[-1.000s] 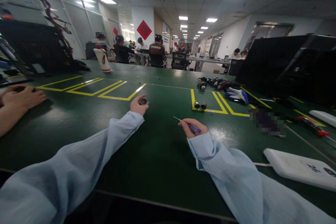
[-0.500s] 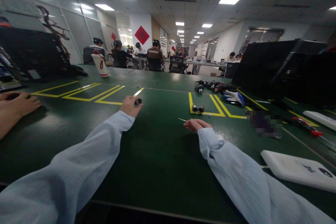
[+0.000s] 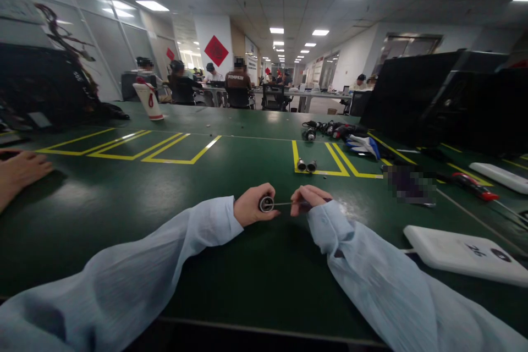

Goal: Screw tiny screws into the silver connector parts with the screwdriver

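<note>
- Over green tabletop [image 3: 256, 280]: my left hand [image 3: 251, 206], curled round hollow silvery metal cylinder [image 3: 266, 204].
- Right hand [image 3: 309, 198] pinches slim steel-shafted tool [image 3: 284, 204] at its mouth.
- Probing, likely; next needs steady alignment.

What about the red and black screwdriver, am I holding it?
No, the red and black screwdriver lies on the table, apart from the left hand and the right hand.
</note>
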`<state>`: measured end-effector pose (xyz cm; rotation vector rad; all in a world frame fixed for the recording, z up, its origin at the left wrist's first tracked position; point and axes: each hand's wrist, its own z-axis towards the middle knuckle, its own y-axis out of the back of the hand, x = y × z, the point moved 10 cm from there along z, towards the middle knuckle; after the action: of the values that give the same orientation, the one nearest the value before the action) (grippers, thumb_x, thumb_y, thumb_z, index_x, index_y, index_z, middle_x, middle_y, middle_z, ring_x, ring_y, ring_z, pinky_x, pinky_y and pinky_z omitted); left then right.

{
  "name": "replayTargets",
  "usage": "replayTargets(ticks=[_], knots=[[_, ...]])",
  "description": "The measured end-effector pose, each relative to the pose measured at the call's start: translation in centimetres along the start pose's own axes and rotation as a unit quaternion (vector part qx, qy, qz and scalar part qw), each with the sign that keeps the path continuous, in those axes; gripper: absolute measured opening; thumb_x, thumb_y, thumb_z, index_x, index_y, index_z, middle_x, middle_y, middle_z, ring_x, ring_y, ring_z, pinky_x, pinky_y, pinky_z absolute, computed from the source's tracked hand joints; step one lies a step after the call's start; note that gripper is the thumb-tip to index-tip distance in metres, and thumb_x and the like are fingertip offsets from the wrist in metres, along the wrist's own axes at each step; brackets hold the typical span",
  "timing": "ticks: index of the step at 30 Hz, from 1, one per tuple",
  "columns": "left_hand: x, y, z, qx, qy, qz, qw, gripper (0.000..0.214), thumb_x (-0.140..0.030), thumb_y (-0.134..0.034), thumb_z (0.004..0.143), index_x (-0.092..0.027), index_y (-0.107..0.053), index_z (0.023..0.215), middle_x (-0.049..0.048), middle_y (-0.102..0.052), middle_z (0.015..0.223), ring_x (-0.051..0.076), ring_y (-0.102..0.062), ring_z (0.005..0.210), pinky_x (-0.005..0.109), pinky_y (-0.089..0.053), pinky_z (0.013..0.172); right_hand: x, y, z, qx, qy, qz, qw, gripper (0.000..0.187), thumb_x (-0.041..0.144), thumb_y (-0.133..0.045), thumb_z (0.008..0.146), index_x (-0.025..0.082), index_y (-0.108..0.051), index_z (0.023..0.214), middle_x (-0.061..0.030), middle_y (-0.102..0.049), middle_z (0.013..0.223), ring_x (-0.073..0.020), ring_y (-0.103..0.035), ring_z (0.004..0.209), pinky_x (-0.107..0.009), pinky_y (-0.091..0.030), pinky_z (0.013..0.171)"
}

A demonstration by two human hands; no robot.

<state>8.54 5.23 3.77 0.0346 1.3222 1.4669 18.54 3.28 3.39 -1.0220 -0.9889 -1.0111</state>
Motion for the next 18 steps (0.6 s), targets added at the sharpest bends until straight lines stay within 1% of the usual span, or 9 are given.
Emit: replayTargets(ticks=[2,4,7,9,10,12,14,16,18], knots=[[0.2,-0.5,0.0,0.026,-0.005,0.006,1.000,0.023,-0.029,-0.064,0.063,-0.014,-0.049,0.072,-0.0023,-0.051,0.065,0.008,-0.047,0.056,0.019,-0.038,0.050,0.8,-0.2,-0.4,-0.014,0.047,-0.064,0.997,0.026,0.040,-0.052,0.074,0.017,-0.058,0.063,0.0003,-0.061,0.049,-0.0116,-0.055,0.046,-0.025,-0.044,0.052],[0.1,-0.9,0.0,0.041,-0.018,0.018,0.999,0.021,-0.030,-0.063,0.064,-0.013,-0.050,0.068,-0.0019,-0.051,0.062,0.008,-0.047,0.055,0.020,-0.038,0.051,1.8,-0.6,-1.1,-0.030,0.101,-0.170,0.980,0.026,0.035,-0.049,0.077,0.018,-0.057,0.059,-0.0005,-0.061,0.051,-0.0111,-0.055,0.049,-0.024,-0.044,0.054],[0.0,-1.0,0.0,0.046,-0.034,0.037,0.998,0.021,-0.031,-0.061,0.067,-0.014,-0.050,0.064,-0.0021,-0.050,0.060,0.008,-0.047,0.054,0.020,-0.037,0.051,3.1,-2.0,-2.2,-0.027,0.191,-0.318,0.928,0.026,0.027,-0.047,0.078,0.018,-0.056,0.056,-0.0010,-0.060,0.053,-0.0109,-0.053,0.052,-0.024,-0.042,0.056],[0.0,-1.0,0.1,0.040,-0.038,0.047,0.997,0.019,-0.029,-0.060,0.067,-0.014,-0.049,0.063,-0.0024,-0.049,0.059,0.008,-0.046,0.054,0.020,-0.037,0.051,3.6,-3.0,-2.9,-0.019,0.239,-0.371,0.897,0.025,0.025,-0.046,0.078,0.018,-0.056,0.056,-0.0015,-0.060,0.054,-0.0114,-0.053,0.054,-0.025,-0.041,0.057],[0.0,-0.9,0.1,0.034,-0.038,0.050,0.997,0.018,-0.028,-0.059,0.067,-0.014,-0.049,0.063,-0.0025,-0.049,0.059,0.008,-0.046,0.054,0.020,-0.037,0.051,3.6,-3.2,-3.0,-0.017,0.249,-0.383,0.890,0.024,0.024,-0.046,0.077,0.018,-0.056,0.056,-0.0017,-0.060,0.054,-0.0117,-0.053,0.054,-0.025,-0.041,0.057],[-0.1,-0.5,0.0,0.016,-0.039,0.052,0.998,0.016,-0.027,-0.058,0.068,-0.014,-0.048,0.063,-0.0027,-0.049,0.058,0.008,-0.045,0.053,0.020,-0.037,0.051,3.3,-3.2,-2.9,-0.021,0.237,-0.373,0.897,0.025,0.024,-0.046,0.078,0.018,-0.057,0.056,-0.0020,-0.060,0.056,-0.0120,-0.053,0.055,-0.025,-0.042,0.059],[-0.3,0.0,-0.1,-0.006,-0.038,0.049,0.998,0.016,-0.026,-0.057,0.068,-0.015,-0.047,0.062,-0.0028,-0.048,0.058,0.008,-0.045,0.053,0.020,-0.036,0.051,2.7,-2.6,-2.5,-0.033,0.195,-0.325,0.925,0.027,0.026,-0.045,0.079,0.018,-0.057,0.056,-0.0019,-0.061,0.057,-0.0123,-0.055,0.056,-0.026,-0.043,0.059],[-0.3,0.4,-0.2,-0.026,-0.034,0.043,0.998,0.016,-0.025,-0.056,0.069,-0.015,-0.046,0.060,-0.0032,-0.047,0.056,0.008,-0.043,0.052,0.020,-0.036,0.050,1.7,-1.7,-1.9,-0.049,0.136,-0.243,0.959,0.028,0.033,-0.047,0.079,0.018,-0.057,0.057,-0.0017,-0.062,0.056,-0.0125,-0.056,0.054,-0.026,-0.044,0.057],[-0.4,0.7,-0.3,-0.038,-0.030,0.035,0.998,0.016,-0.023,-0.056,0.068,-0.015,-0.045,0.059,-0.0035,-0.046,0.055,0.008,-0.043,0.051,0.019,-0.036,0.050,0.3,-1.1,-1.3,-0.055,0.075,-0.152,0.984,0.029,0.039,-0.050,0.076,0.019,-0.057,0.057,-0.0014,-0.062,0.053,-0.0124,-0.056,0.052,-0.026,-0.046,0.056]])
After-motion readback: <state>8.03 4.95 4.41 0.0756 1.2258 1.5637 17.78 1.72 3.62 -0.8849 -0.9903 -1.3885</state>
